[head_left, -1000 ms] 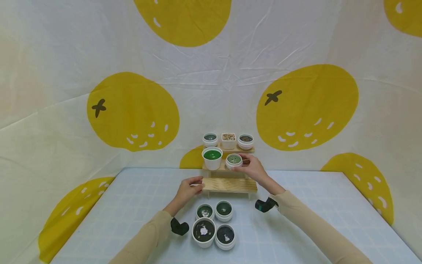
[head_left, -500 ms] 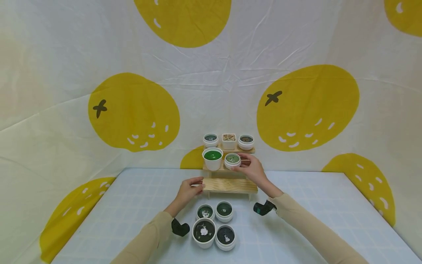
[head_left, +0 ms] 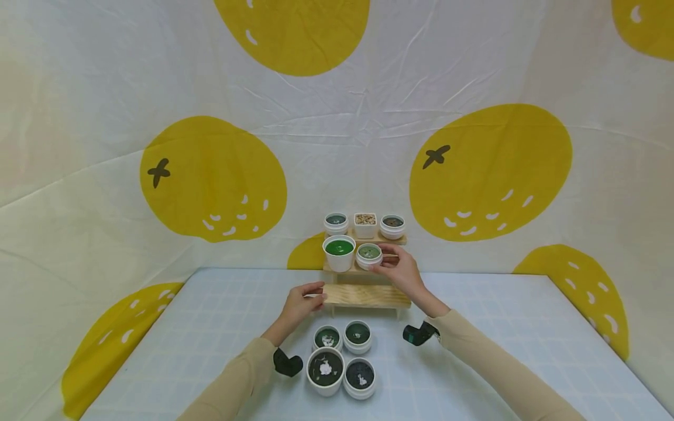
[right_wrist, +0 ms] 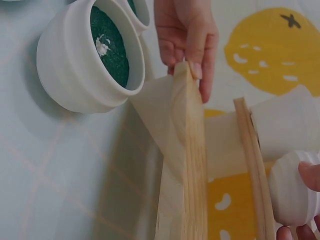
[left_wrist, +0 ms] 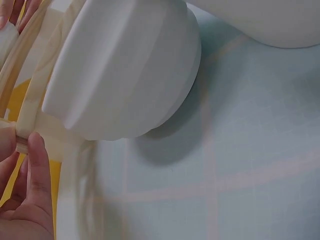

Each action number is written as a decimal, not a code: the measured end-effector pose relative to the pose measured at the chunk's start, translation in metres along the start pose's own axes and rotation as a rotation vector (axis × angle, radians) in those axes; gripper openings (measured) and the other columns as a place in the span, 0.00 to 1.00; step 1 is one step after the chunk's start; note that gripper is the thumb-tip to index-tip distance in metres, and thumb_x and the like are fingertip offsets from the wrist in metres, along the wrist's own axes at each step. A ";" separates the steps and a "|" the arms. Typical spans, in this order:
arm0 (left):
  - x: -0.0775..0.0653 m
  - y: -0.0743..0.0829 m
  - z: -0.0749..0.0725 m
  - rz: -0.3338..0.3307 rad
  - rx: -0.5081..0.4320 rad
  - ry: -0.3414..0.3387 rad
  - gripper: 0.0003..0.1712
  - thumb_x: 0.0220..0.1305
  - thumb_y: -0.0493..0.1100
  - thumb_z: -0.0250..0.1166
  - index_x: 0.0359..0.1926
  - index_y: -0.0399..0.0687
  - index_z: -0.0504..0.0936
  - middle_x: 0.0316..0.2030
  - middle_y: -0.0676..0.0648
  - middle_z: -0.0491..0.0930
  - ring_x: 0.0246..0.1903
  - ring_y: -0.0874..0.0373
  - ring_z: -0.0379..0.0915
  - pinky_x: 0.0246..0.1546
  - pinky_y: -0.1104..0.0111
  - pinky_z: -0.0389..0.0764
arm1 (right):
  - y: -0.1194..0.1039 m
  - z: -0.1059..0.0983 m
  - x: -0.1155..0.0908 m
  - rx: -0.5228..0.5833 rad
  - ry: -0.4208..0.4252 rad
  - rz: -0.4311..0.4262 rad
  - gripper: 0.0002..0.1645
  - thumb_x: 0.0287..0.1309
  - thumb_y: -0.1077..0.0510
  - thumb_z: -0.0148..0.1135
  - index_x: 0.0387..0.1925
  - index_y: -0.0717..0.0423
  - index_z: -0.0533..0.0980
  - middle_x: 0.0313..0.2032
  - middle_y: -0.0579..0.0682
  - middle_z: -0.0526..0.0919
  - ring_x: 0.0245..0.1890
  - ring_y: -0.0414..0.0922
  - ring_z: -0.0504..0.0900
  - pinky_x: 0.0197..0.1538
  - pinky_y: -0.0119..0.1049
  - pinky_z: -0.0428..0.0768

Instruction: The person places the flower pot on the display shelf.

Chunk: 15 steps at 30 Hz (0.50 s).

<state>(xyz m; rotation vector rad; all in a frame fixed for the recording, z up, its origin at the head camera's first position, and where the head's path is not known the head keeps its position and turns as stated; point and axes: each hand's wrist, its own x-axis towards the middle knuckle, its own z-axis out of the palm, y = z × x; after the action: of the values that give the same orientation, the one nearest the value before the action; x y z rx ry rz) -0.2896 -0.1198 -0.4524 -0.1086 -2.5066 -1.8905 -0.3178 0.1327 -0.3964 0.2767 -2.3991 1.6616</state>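
Observation:
A three-step wooden display stand stands mid-table. My left hand pinches the left end of its lowest board between thumb and fingers, seen closely in the left wrist view. On the middle step, my right hand holds a small round white pot with pale green filling, gripping it from the right side. The right wrist view shows this pot right at the board, beside a taller white cup. In the head view that cup is filled with bright green.
The top step bears a round pot, a square pot of pebbly bits and another round pot. In front of the stand, several dark-filled white pots cluster on the pale blue table. A patterned cloth hangs behind.
My right hand has moved slightly left along the middle step with the small pot, bringing it closer to the bright green cup. The left hand stays on the stand.

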 end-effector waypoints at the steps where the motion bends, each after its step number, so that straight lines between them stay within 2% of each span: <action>1: 0.000 0.000 0.000 0.004 0.003 0.000 0.23 0.61 0.35 0.64 0.57 0.32 0.77 0.49 0.32 0.79 0.33 0.58 0.80 0.38 0.63 0.87 | -0.001 0.000 -0.001 0.000 0.000 0.000 0.36 0.47 0.60 0.74 0.59 0.58 0.72 0.54 0.60 0.78 0.48 0.53 0.81 0.52 0.40 0.83; 8: 0.005 -0.005 0.001 0.000 -0.023 0.016 0.21 0.60 0.34 0.65 0.55 0.33 0.78 0.47 0.34 0.81 0.31 0.60 0.79 0.36 0.67 0.87 | -0.002 -0.002 -0.006 0.011 0.001 -0.003 0.36 0.47 0.59 0.74 0.59 0.58 0.71 0.53 0.60 0.77 0.49 0.54 0.80 0.54 0.43 0.82; 15: 0.002 -0.002 0.000 0.018 -0.024 -0.001 0.22 0.61 0.33 0.64 0.56 0.30 0.77 0.47 0.32 0.80 0.32 0.60 0.79 0.38 0.63 0.87 | -0.006 -0.005 -0.012 0.038 0.014 0.009 0.35 0.47 0.65 0.73 0.58 0.59 0.71 0.53 0.60 0.77 0.50 0.55 0.79 0.52 0.36 0.83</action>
<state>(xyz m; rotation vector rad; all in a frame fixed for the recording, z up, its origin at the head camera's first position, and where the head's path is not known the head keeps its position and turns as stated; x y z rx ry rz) -0.2919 -0.1203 -0.4545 -0.1320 -2.4761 -1.9145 -0.3043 0.1357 -0.3931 0.2594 -2.3638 1.7088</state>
